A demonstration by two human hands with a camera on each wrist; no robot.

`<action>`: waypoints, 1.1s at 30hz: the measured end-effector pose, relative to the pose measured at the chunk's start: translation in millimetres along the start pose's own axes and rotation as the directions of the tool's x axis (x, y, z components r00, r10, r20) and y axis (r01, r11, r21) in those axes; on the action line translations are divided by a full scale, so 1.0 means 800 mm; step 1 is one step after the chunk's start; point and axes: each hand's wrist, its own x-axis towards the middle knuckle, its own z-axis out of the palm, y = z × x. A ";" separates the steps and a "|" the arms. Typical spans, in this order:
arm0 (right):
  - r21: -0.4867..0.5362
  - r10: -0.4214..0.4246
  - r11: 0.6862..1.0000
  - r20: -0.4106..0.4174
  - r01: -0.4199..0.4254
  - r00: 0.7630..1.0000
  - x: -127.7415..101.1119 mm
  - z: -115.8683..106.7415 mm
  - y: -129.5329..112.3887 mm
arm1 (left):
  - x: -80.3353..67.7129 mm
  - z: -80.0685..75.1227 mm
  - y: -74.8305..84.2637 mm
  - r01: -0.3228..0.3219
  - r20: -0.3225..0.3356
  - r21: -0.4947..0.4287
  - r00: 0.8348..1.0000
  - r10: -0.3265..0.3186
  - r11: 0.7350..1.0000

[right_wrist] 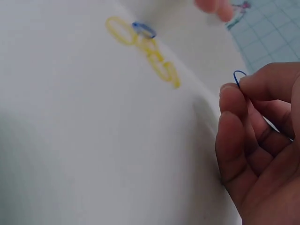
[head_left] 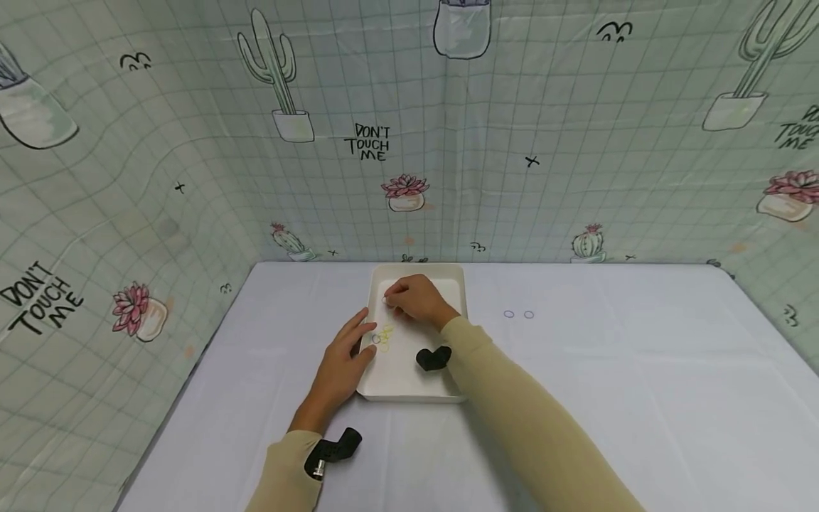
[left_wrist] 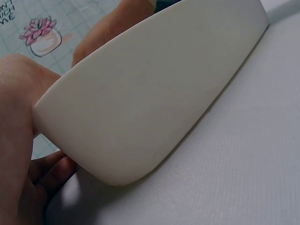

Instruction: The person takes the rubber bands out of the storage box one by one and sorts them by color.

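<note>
While right fingers (right_wrist: 233, 101) pinch it, the blue band (right_wrist: 239, 71) points past their tips.

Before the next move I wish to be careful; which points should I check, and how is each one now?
1. Right hand pinches the held blue ring: ok, the loop pokes out at the fingertips.
2. The held ring is clear of the yellow rings: ok, there is a gap between them.
3. Left hand is at the white tray: ok, it is at the left side.
4. Only yellow rings left on the tray floor: not ok, another blue ring lies against them.
5. The two blue rings on the table lie apart: ok.
6. The held ring is undamaged: cannot tell, fingers hide part.
</note>
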 end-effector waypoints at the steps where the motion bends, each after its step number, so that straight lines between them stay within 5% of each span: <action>1: 0.020 0.000 1.000 -0.001 0.000 1.000 -0.001 -0.001 -0.001 | -0.001 0.000 -0.001 -0.001 -0.001 0.001 1.000 0.001 1.000; 18: 0.241 -0.037 0.970 -0.024 0.042 0.999 -0.040 -0.058 -0.028 | -0.003 0.002 0.001 0.014 -0.010 0.006 1.000 -0.014 1.000; 33: 0.387 -0.011 0.920 -0.138 0.064 0.990 -0.092 -0.079 0.004 | -0.006 0.002 0.000 0.009 0.006 -0.031 1.000 -0.008 0.999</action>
